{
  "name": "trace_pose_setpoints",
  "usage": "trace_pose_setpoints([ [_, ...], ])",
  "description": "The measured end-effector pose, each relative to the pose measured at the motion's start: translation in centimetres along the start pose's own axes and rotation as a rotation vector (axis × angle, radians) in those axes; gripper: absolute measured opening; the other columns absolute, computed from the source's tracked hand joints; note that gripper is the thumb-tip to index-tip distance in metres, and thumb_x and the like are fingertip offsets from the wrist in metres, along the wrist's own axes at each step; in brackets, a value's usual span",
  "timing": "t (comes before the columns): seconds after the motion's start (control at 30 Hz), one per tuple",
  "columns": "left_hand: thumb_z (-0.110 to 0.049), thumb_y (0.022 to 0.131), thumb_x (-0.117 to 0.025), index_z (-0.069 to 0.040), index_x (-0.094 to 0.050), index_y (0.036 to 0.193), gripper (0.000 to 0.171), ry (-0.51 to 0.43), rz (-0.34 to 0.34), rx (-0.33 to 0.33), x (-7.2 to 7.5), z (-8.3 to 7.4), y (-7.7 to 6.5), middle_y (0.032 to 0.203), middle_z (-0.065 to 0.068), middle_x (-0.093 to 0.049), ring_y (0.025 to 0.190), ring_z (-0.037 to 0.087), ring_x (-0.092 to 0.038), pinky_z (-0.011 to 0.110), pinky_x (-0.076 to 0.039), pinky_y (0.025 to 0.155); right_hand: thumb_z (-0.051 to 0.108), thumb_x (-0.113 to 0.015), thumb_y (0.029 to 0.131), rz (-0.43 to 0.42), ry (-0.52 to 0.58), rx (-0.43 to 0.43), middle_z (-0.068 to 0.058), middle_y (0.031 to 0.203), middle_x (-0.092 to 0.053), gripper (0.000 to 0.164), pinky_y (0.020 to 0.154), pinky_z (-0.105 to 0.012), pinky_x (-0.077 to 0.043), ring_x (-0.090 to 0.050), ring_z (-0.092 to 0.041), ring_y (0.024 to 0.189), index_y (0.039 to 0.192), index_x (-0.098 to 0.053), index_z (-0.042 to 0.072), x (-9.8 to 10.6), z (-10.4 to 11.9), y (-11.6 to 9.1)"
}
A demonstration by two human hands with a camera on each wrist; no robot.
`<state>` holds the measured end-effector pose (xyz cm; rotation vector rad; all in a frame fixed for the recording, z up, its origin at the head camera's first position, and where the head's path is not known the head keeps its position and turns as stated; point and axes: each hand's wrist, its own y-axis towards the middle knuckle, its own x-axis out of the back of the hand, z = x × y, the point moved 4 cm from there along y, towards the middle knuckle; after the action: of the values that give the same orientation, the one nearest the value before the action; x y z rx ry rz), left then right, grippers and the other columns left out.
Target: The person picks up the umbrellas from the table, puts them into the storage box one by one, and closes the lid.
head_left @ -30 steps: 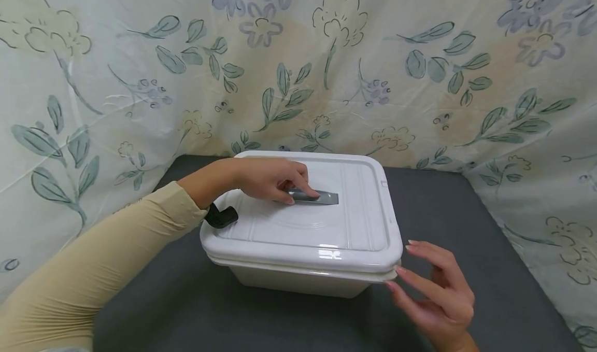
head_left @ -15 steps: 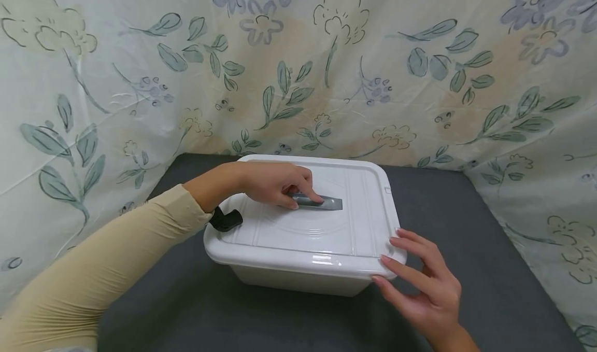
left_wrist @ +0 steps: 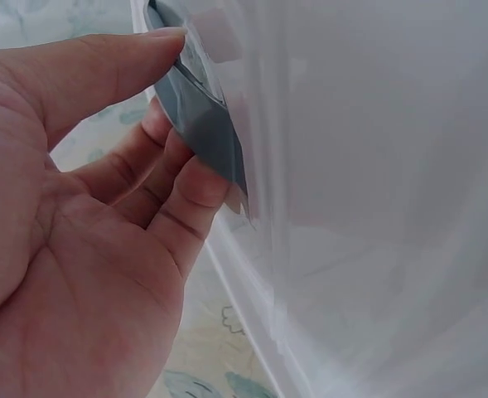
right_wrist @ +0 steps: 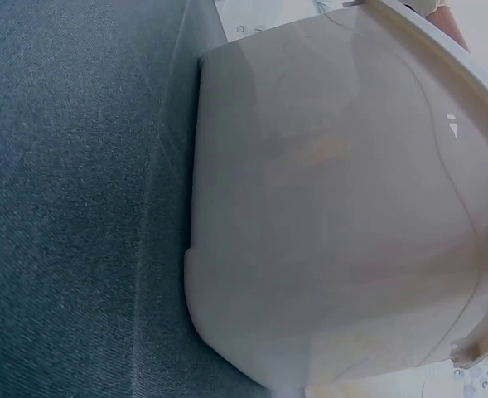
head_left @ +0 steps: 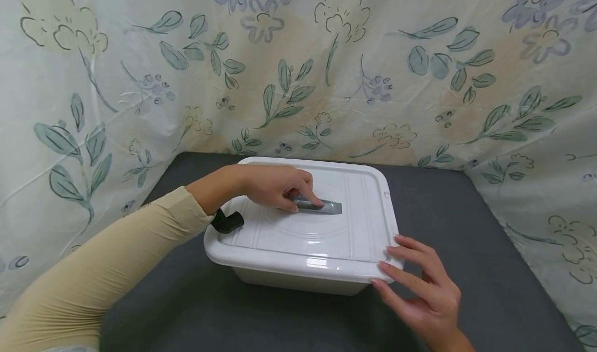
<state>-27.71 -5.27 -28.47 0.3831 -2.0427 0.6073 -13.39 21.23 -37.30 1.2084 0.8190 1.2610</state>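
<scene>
A white rectangular lid (head_left: 326, 238) covers a storage box (head_left: 298, 282), whose pale side wall fills much of the right wrist view. My left hand (head_left: 280, 186) holds the grey handle (head_left: 332, 207) in the middle of the lid. In the left wrist view the thumb lies on one side of the handle (left_wrist: 198, 124), with the fingers curled against the other. At the front right corner my right hand (head_left: 424, 290) grips the lid's edge, fingertips over the top and thumb at the front rim. The right wrist view shows none of that hand's fingers.
Dark grey cloth (head_left: 466, 227) covers the table under the box. Floral fabric (head_left: 298, 72) hangs behind and along both sides. A black wrist mount (head_left: 228, 221) juts out over the lid's left part beside the beige sleeve (head_left: 130, 243).
The lid has come down at its front, and the gap at the rim has disappeared. My right hand has moved left and its fingers now rest over the corner; my left hand stays on the handle.
</scene>
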Motion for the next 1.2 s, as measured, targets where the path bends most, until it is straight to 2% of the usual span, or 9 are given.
trace_pose_setpoints([
  [0.17, -0.013, 0.098, -0.070, -0.028, -0.061, 0.143, 0.048, 0.011, -0.002, 0.011, -0.1, 0.1, 0.0, 0.101, -0.001, -0.055, 0.083, 0.014, -0.048, 0.025, -0.039, 0.073, 0.016, -0.087, 0.082, -0.002, 0.003, -0.005, -0.027, 0.105, -0.070, 0.027, 0.108, -0.027, -0.051, -0.064, -0.036, 0.121, 0.086, -0.078, -0.009, 0.0, 0.0, 0.0],
  [0.33, -0.014, 0.096, -0.072, -0.026, -0.062, 0.142, 0.048, 0.014, -0.042, 0.019, 0.0, 0.0, -0.5, 0.101, 0.000, -0.058, 0.083, 0.014, -0.050, 0.025, -0.043, 0.074, 0.015, -0.087, 0.082, -0.010, 0.004, 0.000, -0.027, 0.104, -0.070, 0.027, 0.108, -0.027, -0.051, -0.065, -0.035, 0.121, 0.086, -0.078, -0.010, 0.0, 0.0, 0.2],
  [0.57, -0.017, 0.096, -0.072, -0.022, -0.064, 0.141, 0.046, -0.011, -0.147, 0.070, 0.3, -0.2, -2.3, 0.114, -0.001, -0.063, 0.100, 0.013, -0.062, 0.032, -0.054, 0.091, 0.016, -0.087, 0.082, -0.007, -0.007, -0.006, -0.027, 0.105, -0.070, 0.027, 0.108, -0.027, -0.050, -0.065, -0.034, 0.121, 0.087, -0.078, -0.009, 0.1, 0.0, 0.3],
  [0.73, -0.020, 0.099, -0.068, -0.017, -0.060, 0.145, 0.047, -0.021, -0.251, 0.108, 0.3, -0.2, -4.3, 0.119, 0.000, -0.066, 0.108, 0.016, -0.064, 0.039, -0.056, 0.097, 0.015, -0.087, 0.082, -0.023, 0.000, -0.002, -0.028, 0.103, -0.068, 0.027, 0.108, -0.028, -0.051, -0.066, -0.033, 0.119, 0.086, -0.078, -0.010, 0.2, 0.0, 0.3],
  [0.8, -0.022, 0.099, -0.068, -0.015, -0.058, 0.146, 0.049, -0.004, -0.301, 0.139, 0.1, -0.2, -5.1, 0.124, 0.003, -0.066, 0.109, 0.018, -0.062, 0.040, -0.057, 0.095, 0.014, -0.088, 0.081, -0.038, 0.007, 0.005, -0.030, 0.102, -0.066, 0.026, 0.108, -0.029, -0.051, -0.067, -0.034, 0.117, 0.085, -0.077, -0.010, 0.1, 0.0, 0.1],
  [0.9, -0.026, 0.099, -0.068, -0.015, -0.056, 0.149, 0.052, 0.045, -0.384, 0.225, -0.2, 0.1, -6.3, 0.134, 0.006, -0.063, 0.110, 0.022, -0.061, 0.041, -0.057, 0.093, 0.014, -0.088, 0.081, -0.053, 0.009, 0.008, -0.030, 0.100, -0.064, 0.027, 0.108, -0.030, -0.051, -0.067, -0.033, 0.117, 0.084, -0.077, -0.011, 0.2, 0.0, -0.1],
  [1.0, -0.028, 0.100, -0.067, -0.011, -0.052, 0.151, 0.055, 0.095, -0.466, 0.312, -0.6, 0.6, -7.6, 0.144, 0.010, -0.057, 0.122, 0.028, -0.060, 0.047, -0.054, 0.102, 0.013, -0.088, 0.081, -0.055, 0.011, 0.010, -0.030, 0.100, -0.064, 0.027, 0.107, -0.029, -0.052, -0.067, -0.034, 0.118, 0.084, -0.077, -0.011, 0.2, 0.0, -0.3],
  [1.07, -0.029, 0.101, -0.065, -0.009, -0.050, 0.152, 0.057, 0.150, -0.508, 0.360, -1.0, 0.9, -8.4, 0.149, 0.013, -0.054, 0.133, 0.031, -0.055, 0.051, -0.049, 0.110, 0.013, -0.088, 0.080, -0.048, 0.017, 0.010, -0.029, 0.100, -0.065, 0.027, 0.107, -0.028, -0.052, -0.067, -0.034, 0.119, 0.085, -0.077, -0.011, 0.2, 0.0, -0.3],
  [1.2, -0.033, 0.103, -0.061, -0.005, -0.044, 0.155, 0.061, 0.276, -0.545, 0.430, -2.4, 1.4, -9.6, 0.158, 0.019, -0.044, 0.146, 0.037, -0.043, 0.056, -0.040, 0.118, 0.012, -0.088, 0.080, -0.036, 0.030, 0.025, -0.028, 0.099, -0.065, 0.027, 0.106, -0.028, -0.053, -0.067, -0.034, 0.119, 0.085, -0.077, -0.012, 0.2, 0.1, -0.3],
])
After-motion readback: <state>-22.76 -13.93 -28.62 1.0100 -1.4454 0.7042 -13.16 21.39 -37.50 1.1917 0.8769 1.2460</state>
